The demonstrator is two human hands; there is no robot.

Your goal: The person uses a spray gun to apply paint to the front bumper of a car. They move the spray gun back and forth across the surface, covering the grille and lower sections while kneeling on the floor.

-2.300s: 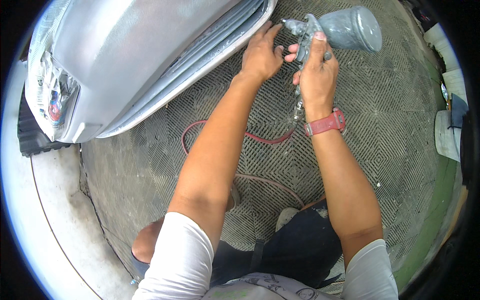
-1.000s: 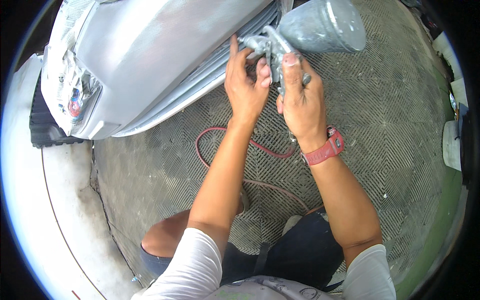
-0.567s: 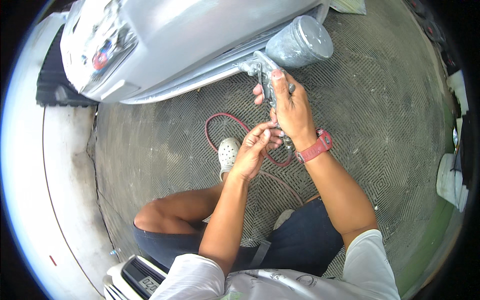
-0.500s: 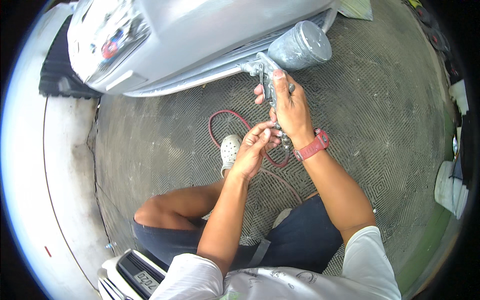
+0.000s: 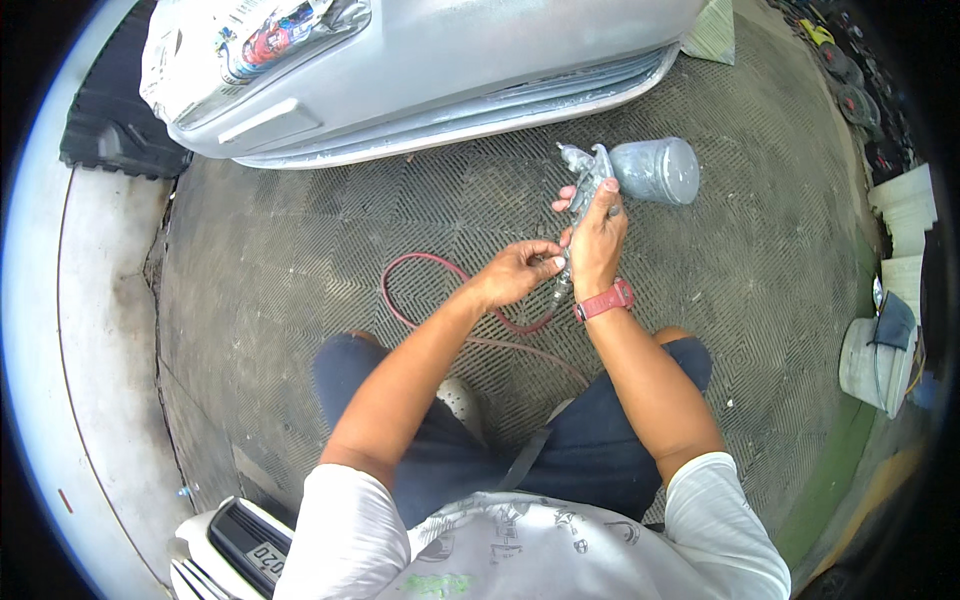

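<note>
My right hand [image 5: 598, 238] is wrapped round the handle of a grey, paint-smeared spray gun [image 5: 590, 178]. Its round cup [image 5: 655, 171] sticks out to the right, and its nozzle points to the left. My left hand [image 5: 520, 272] pinches at the lower end of the handle, where a small fitting sits above the hose coupling [image 5: 561, 288]; its fingers partly hide that fitting. A red hose [image 5: 425, 258] runs from the coupling and loops across the floor. Beyond the gun stands a grey-coated car bumper [image 5: 430, 85].
Plastic sheeting [image 5: 265, 45] covers the bumper's upper left. A black ribbed part [image 5: 120, 125] lies at the far left by a white wall panel [image 5: 110, 330]. A scale with a display [image 5: 235, 545] is near my left side. A white bucket [image 5: 875, 365] stands at the right on the patterned floor [image 5: 770, 280].
The spray gun and both hands have come back from the bumper toward me, the gun also shifting right. My legs have drawn in under me. Both hands keep their hold.
</note>
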